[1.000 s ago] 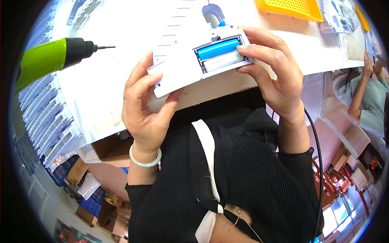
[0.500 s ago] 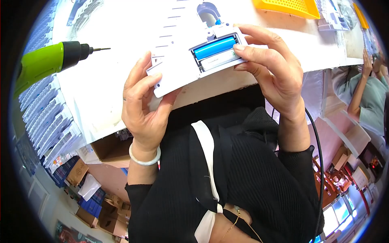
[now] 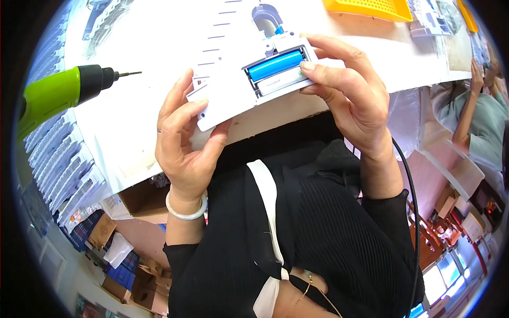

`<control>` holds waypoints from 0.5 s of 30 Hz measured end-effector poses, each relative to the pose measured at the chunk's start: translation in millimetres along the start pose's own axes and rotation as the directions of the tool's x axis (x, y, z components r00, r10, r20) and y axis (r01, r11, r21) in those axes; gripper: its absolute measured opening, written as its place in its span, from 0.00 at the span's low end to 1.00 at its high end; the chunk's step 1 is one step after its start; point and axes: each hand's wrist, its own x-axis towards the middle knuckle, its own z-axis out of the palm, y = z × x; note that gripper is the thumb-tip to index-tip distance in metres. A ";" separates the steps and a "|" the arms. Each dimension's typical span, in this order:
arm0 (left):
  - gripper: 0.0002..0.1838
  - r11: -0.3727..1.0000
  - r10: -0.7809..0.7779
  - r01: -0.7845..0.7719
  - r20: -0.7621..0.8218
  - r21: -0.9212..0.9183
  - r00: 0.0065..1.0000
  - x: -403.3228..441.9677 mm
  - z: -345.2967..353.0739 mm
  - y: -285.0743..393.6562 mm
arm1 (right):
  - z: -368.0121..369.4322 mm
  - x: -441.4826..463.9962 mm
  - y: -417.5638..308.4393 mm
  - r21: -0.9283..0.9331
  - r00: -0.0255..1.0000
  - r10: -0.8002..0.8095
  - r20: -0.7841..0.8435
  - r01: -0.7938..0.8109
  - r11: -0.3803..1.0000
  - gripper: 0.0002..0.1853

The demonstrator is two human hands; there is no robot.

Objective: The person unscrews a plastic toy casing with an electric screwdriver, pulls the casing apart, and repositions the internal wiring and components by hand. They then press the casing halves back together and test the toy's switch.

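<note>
Holding the white housing point(image 3: 228, 98) from two sides, both hands keep it tilted above the near part of the desk point(image 3: 119, 138). The grip of the left hand point(image 3: 185, 140) is narrow, pinching the near left corner: two fingers lie on the upper face and the thumb comes at the near edge. The grip of the right hand point(image 3: 354, 95) is also closed around the right end of the housing, and one fingertip rests at the right end of the white battery point(image 3: 278, 82). This battery lies in an uncovered compartment, side by side with the blue battery point(image 3: 275, 64), which is on the far side of it. At the far end of the housing there is a curved grey part point(image 3: 266, 18). On the left wrist sits a pale bracelet point(image 3: 186, 210).

To the left, a green drill point(image 3: 53, 94) points its bit to the right; I cannot tell what supports it. Behind and below it, white plastic pieces point(image 3: 66, 164) stand in a row along the left side. At far right is a yellow tray point(image 3: 371, 9). More to the right, another person point(image 3: 480, 130) in a pale green top is partly seen.
</note>
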 end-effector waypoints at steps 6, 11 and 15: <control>0.26 0.997 0.011 -0.013 0.022 0.074 1.000 1.5 0.3 2.1 | 7.7 -3.7 3.1 0.120 0.998 0.045 -0.046 -0.039 0.992 0.19; 0.25 0.996 -0.008 0.004 0.038 0.088 0.999 2.7 -3.1 4.2 | 7.5 -3.3 -1.3 0.153 0.996 0.072 -0.060 -0.062 0.986 0.19; 0.20 0.991 -0.134 0.133 0.054 0.016 0.990 11.8 -9.6 14.5 | 10.0 -0.4 0.8 0.097 0.995 0.045 -0.093 -0.036 0.995 0.20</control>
